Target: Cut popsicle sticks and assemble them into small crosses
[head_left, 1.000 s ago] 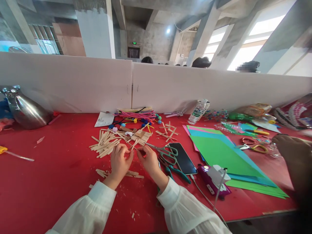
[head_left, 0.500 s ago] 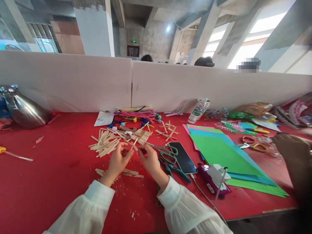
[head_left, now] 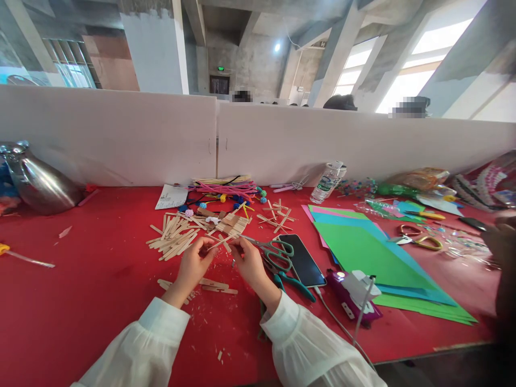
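Two crossed wooden craft sticks (head_left: 220,243) are held just above the red table. My left hand (head_left: 194,264) pinches them at their left ends. From the other side my right hand (head_left: 249,262) has its fingers closed at their right ends. Just beyond my hands lies a loose pile of craft sticks (head_left: 173,239), with a flat piece made of joined sticks (head_left: 233,223) to its right. Several more sticks (head_left: 217,285) and small wood splinters lie between my wrists. Grey-green scissors (head_left: 280,255) rest by my right hand.
Teal-handled pliers (head_left: 298,285), a phone (head_left: 302,260) and a purple power strip (head_left: 352,301) lie right of my hand. Beyond are coloured paper sheets (head_left: 363,242), a water bottle (head_left: 328,183) and pipe cleaners (head_left: 226,188). Another person's hand (head_left: 500,236) is at far right.
The upper stick has turned from nearly upright to a flatter slant across the other one. At far right the other person's hand has drawn back, uncovering a dark object.
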Action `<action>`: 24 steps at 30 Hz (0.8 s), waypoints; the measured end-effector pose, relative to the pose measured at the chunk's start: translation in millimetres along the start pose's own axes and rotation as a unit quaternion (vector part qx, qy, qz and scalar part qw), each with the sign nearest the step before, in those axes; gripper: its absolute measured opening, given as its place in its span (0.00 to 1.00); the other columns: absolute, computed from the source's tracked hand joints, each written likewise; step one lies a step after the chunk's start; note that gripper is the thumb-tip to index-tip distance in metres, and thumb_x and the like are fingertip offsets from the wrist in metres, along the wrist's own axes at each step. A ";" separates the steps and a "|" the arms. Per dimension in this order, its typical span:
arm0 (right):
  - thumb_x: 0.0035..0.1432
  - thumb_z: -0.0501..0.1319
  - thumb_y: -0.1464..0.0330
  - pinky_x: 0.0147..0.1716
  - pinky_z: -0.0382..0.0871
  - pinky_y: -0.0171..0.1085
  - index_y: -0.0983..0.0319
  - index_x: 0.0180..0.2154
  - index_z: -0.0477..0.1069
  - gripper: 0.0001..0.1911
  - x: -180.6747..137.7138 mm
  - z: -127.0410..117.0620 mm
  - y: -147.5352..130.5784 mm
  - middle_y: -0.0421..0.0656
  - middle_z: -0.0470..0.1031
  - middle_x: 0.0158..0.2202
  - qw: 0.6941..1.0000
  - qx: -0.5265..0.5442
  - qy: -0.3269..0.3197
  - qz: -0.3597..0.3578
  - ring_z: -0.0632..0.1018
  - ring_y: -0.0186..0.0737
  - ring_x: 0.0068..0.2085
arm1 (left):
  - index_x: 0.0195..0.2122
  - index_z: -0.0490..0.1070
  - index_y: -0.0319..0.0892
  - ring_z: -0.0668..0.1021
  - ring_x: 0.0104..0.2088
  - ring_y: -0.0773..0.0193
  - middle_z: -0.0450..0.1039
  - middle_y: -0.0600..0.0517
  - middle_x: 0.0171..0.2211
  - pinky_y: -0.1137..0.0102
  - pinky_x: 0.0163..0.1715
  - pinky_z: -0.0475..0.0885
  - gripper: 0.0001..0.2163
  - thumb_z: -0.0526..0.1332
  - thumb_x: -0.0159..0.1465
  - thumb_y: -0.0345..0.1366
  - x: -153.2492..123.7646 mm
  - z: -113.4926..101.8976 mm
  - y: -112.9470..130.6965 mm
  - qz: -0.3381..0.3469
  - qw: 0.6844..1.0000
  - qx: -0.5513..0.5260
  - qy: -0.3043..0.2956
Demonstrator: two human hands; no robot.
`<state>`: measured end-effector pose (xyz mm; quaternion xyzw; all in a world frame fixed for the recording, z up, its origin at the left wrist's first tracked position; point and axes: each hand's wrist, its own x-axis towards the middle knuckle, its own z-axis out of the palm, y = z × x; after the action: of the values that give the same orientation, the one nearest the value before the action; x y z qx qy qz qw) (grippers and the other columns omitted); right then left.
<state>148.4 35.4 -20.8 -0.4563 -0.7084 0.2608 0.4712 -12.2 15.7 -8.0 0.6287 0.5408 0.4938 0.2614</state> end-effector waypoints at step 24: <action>0.52 0.58 0.71 0.32 0.61 0.32 0.60 0.28 0.74 0.06 65.9 -92.3 89.6 0.43 0.75 0.31 0.921 -0.365 0.002 0.137 0.73 0.38 0.35 | 0.37 0.65 0.43 0.75 0.27 0.64 0.72 0.49 0.34 0.69 0.26 0.72 0.13 0.55 0.55 0.45 4.3 1.7 -10.4 0.026 0.998 0.047 0.021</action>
<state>258.6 128.7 -25.4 -0.6899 -0.6838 0.0457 0.2332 -15.4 22.9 -16.2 0.6437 0.5521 0.4877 0.2073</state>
